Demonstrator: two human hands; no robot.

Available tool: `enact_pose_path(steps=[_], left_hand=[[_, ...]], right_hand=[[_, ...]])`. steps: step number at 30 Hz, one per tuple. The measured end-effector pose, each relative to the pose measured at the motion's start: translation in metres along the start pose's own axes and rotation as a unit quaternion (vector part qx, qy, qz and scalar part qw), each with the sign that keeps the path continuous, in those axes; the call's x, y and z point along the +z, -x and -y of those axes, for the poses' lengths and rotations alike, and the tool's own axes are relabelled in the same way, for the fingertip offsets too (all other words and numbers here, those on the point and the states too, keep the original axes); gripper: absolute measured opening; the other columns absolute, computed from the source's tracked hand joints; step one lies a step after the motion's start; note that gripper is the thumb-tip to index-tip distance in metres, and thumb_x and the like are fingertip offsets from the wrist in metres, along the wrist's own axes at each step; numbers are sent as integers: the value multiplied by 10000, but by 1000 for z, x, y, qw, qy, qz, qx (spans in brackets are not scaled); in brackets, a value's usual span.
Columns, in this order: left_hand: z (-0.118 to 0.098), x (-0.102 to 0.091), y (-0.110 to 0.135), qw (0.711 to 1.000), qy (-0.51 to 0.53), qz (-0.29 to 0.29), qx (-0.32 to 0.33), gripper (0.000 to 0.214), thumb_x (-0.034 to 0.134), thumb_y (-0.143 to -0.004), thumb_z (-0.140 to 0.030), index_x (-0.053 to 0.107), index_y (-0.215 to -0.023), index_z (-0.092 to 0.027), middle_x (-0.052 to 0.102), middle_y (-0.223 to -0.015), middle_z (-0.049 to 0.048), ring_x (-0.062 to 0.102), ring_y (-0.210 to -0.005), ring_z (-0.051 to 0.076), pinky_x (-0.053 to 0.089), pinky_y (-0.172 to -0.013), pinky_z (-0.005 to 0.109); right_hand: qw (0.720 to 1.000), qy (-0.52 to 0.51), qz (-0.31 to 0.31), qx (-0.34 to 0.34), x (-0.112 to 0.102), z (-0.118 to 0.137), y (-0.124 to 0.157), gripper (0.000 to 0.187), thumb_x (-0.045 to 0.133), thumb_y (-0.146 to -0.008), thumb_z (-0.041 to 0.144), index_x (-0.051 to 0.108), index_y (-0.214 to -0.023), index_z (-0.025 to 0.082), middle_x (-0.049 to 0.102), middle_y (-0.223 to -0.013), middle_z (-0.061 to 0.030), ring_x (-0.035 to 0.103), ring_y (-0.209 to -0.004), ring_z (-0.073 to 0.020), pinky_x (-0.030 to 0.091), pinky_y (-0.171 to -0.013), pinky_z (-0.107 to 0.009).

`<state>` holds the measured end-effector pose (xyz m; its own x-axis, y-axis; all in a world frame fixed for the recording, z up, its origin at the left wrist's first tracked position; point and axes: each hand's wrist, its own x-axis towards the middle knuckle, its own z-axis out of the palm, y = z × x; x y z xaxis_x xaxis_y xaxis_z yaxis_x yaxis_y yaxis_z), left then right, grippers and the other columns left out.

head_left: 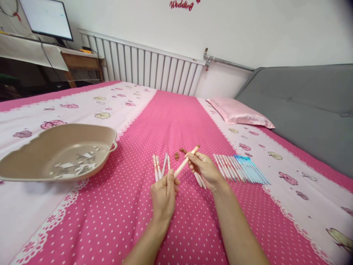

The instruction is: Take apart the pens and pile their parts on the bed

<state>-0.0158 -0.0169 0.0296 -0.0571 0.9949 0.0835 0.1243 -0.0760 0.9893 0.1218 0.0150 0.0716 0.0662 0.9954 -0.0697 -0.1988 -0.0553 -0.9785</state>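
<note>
Both hands hold one pale pink pen (183, 165) slanting up to the right, with a small brown piece at its upper end. My left hand (163, 191) is closed around the lower end. Near the top, the fingers of my right hand (205, 168) pinch the barrel. Several pale pens (156, 165) lie just beyond my left hand, and white pen parts (200, 180) show beneath my right. Small brown pieces (177, 156) rest on the sheet past the hands. To the right, a row of pink pens (227, 167) lies beside blue pens (252, 170).
A beige basin (110, 137) with small white and grey scraps stands on the bed at left. The pink dotted bedspread (176, 114) spreads beneath everything. A pink pillow (239, 112) lies against the grey headboard (303, 95). Behind are a white radiator (146, 62) and a monitor (46, 18).
</note>
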Motion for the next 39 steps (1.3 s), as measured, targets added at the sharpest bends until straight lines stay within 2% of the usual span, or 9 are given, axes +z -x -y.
enact_pose_path(steps=[3,6,8,12,17,24,28,35,39], left_hand=[[-2,0,1,1000,6,1,-4,478,366,-826,-504,630,-685,-132,497,-455,-17,446,-397,109,307,-391,214],[-5,0,2,999,-17,-11,41,343,500,-776,-445,597,-938,-159,515,-541,-41,447,-452,97,329,-428,200],[-6,1,2,997,-17,-24,67,334,581,-729,-390,563,-985,-175,554,-628,-32,488,-525,99,383,-491,201],[-5,1,1,995,-10,-33,90,208,526,-781,-362,577,-855,-175,559,-652,-21,489,-553,98,381,-505,192],[-1,0,1,996,-50,-26,67,359,433,-822,-441,502,-603,-164,393,-477,-52,351,-435,80,253,-427,197],[-1,1,-1,999,-12,-12,29,396,401,-826,-482,506,-613,-165,491,-503,-25,433,-451,97,279,-431,201],[0,1,-2,999,-13,-19,25,392,405,-823,-486,517,-628,-165,482,-498,-29,436,-454,99,281,-434,201],[2,1,-1,998,-53,-18,36,410,401,-822,-487,502,-593,-162,411,-471,-45,363,-429,82,243,-438,203],[2,1,-2,992,-115,12,55,406,397,-822,-487,531,-616,-164,400,-466,-47,359,-433,84,241,-447,204]], right_hand=[[1000,-4,3,1,-1,0,0,318,688,-634,414,621,-791,146,508,-608,34,431,-496,-45,319,-458,-178],[1000,-9,-6,1,-2,-1,-1,320,688,-635,417,618,-786,144,506,-594,37,427,-488,-43,315,-456,-175],[1000,-12,-7,1,-3,-1,-2,323,690,-633,419,617,-786,143,508,-594,37,429,-487,-42,315,-455,-173],[1000,-14,-9,-2,-3,-2,-2,336,696,-624,425,623,-793,145,508,-597,37,435,-490,-45,320,-452,-174],[999,-44,-20,-25,-6,-2,-3,304,694,-637,419,607,-744,148,502,-573,43,430,-483,-39,325,-441,-158],[989,-101,-90,-53,-11,1,-5,271,678,-663,400,561,-663,155,536,-575,33,441,-459,-36,340,-387,-131],[984,-118,-131,-33,-12,4,-5,158,674,-654,263,564,-694,156,626,-664,-14,527,-517,-66,393,-405,-135],[996,-82,6,33,-8,1,-2,225,663,-688,303,603,-834,143,529,-602,44,430,-437,-20,354,-372,-114],[998,-64,-18,9,-10,-1,-2,246,713,-634,329,558,-696,148,499,-570,56,391,-423,-9,298,-343,-100]])
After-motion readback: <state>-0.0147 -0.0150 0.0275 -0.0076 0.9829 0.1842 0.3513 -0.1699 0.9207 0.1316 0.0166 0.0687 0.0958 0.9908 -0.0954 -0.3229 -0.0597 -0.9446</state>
